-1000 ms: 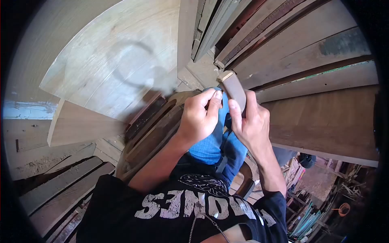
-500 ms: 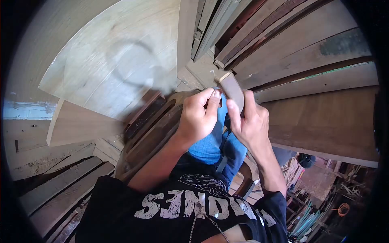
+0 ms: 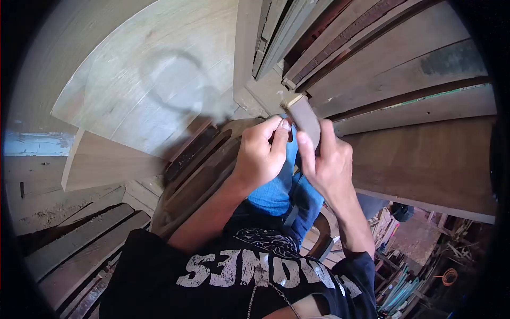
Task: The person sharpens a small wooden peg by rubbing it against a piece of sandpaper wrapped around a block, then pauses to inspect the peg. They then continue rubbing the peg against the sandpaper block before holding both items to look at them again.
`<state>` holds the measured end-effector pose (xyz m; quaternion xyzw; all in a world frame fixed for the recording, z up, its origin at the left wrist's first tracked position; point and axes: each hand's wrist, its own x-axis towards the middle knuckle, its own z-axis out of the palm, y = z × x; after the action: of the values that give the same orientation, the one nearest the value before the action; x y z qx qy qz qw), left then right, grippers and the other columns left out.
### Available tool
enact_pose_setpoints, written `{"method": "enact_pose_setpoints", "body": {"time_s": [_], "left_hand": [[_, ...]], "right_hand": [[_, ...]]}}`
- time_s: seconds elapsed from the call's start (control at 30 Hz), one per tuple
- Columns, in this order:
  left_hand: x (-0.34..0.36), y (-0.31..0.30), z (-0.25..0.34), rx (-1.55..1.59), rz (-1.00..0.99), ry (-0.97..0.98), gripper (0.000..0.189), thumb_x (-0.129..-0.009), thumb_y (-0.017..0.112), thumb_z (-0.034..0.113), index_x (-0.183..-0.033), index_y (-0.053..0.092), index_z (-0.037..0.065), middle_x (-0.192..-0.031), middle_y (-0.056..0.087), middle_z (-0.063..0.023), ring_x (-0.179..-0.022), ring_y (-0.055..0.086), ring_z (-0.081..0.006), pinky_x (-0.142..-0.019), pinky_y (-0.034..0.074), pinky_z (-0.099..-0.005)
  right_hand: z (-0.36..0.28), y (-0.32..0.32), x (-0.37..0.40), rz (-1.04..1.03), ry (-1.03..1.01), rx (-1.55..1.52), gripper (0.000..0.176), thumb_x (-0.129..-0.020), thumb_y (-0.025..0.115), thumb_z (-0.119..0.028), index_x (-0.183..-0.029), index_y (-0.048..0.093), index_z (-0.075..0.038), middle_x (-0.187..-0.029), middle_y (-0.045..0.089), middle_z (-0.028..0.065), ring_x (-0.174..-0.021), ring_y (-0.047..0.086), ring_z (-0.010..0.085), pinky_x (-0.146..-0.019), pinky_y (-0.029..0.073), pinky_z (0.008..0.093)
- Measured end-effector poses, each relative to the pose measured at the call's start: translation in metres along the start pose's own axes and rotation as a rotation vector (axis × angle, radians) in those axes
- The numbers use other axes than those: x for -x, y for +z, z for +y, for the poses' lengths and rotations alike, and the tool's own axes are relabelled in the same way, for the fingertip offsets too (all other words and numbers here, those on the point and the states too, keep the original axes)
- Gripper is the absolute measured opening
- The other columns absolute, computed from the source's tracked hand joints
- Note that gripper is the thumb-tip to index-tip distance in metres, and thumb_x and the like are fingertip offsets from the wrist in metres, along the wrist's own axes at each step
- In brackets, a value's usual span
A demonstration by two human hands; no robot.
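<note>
Item held: one block (image 3: 304,116), located just right of centre of the frame. Its broad face is flat and brownish-grey; the narrow end is pale yellowish. It stands tilted, pale end toward the top of the frame and leaning left. The material of the brown face cannot be determined.

Hands: two. The right hand (image 3: 330,159) has its fingers clamped on the lower part of the block, thumb laid along the near side. The left hand (image 3: 261,151), just left of the block, has its fingers curled together with thumb against forefinger; whether anything is pinched there cannot be told.

Below the hands: jeans (image 3: 268,196), one black shirt (image 3: 159,276) with white lettering, and one neck chain (image 3: 252,300).

Surroundings: one pale panel (image 3: 122,85) with a curved edge, upper left; several boards (image 3: 419,159) along the right, exact number not determinable; one orange coil (image 3: 449,276), lower right.
</note>
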<state>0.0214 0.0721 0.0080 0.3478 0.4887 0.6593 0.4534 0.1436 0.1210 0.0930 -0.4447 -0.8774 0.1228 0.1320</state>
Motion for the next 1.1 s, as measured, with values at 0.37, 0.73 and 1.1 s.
{"method": "enact_pose_setpoints", "body": {"time_s": [0.37,0.73,1.1], "left_hand": [[0.002,-0.001,0.006,-0.075,-0.020,-0.008,0.030,-0.106,0.051,0.015,-0.082,0.058,-0.002,-0.068,0.050,0.0033,-0.063,0.040,-0.0027,-0.054,0.035,-0.0257],[0.002,-0.001,0.008,-0.087,-0.019,-0.018,0.029,-0.105,0.052,0.012,-0.080,0.057,-0.001,-0.066,0.046,0.0036,-0.062,0.038,-0.0022,-0.053,0.033,-0.0247],[0.001,-0.002,0.013,-0.078,-0.026,-0.037,0.031,-0.106,0.052,0.015,-0.080,0.058,-0.001,-0.066,0.047,0.0037,-0.062,0.039,-0.0025,-0.053,0.034,-0.0247]], "right_hand": [[0.007,-0.001,-0.005,0.009,0.050,0.038,0.034,-0.096,0.067,-0.033,-0.099,0.057,-0.001,-0.061,0.062,0.0177,-0.052,0.065,0.0359,-0.046,0.049,0.0443],[0.008,0.000,-0.004,0.040,-0.001,-0.007,0.035,-0.095,0.068,-0.032,-0.102,0.057,0.000,-0.061,0.062,0.0167,-0.051,0.064,0.0351,-0.045,0.049,0.0432],[0.007,-0.002,-0.005,0.024,0.028,0.034,0.033,-0.096,0.067,-0.030,-0.100,0.057,0.000,-0.060,0.061,0.0172,-0.051,0.064,0.0353,-0.046,0.048,0.0441]]}}
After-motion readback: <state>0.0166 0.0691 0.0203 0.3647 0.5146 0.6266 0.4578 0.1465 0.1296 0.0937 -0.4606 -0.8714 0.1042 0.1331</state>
